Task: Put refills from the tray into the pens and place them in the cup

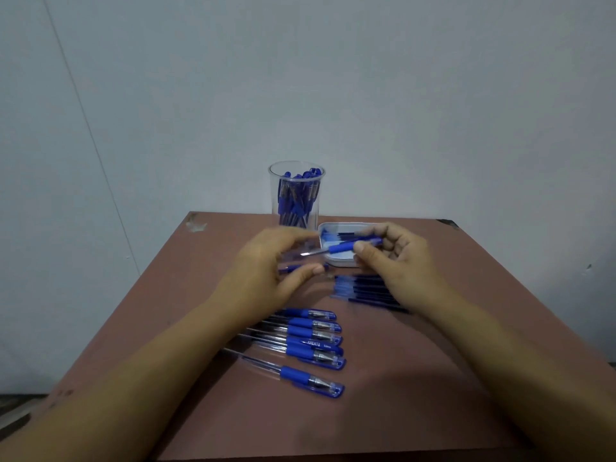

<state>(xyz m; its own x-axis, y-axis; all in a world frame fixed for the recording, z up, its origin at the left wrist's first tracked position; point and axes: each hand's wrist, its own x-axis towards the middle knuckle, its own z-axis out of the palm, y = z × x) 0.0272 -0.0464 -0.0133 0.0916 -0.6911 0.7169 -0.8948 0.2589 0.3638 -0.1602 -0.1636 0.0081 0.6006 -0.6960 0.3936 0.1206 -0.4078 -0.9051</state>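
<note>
My right hand (395, 258) pinches a blue-grip pen (343, 246) over the white tray (340, 262), with its silver tip pointing left. My left hand (270, 265) hovers curled just left of that tip, blurred. A small blue piece (290, 269) shows by its thumb; I cannot tell whether it is held. Blue refills lie in the tray. A bundle of dark refills (363, 290) lies on the table below the tray, partly under my right hand. The clear cup (296, 195) behind holds several blue pens.
A row of several capped blue pens (310, 345) lies on the brown table (400, 395) in front of my hands. The cup stands at the table's far edge, against a pale wall. The table's left edge drops away beside my left forearm.
</note>
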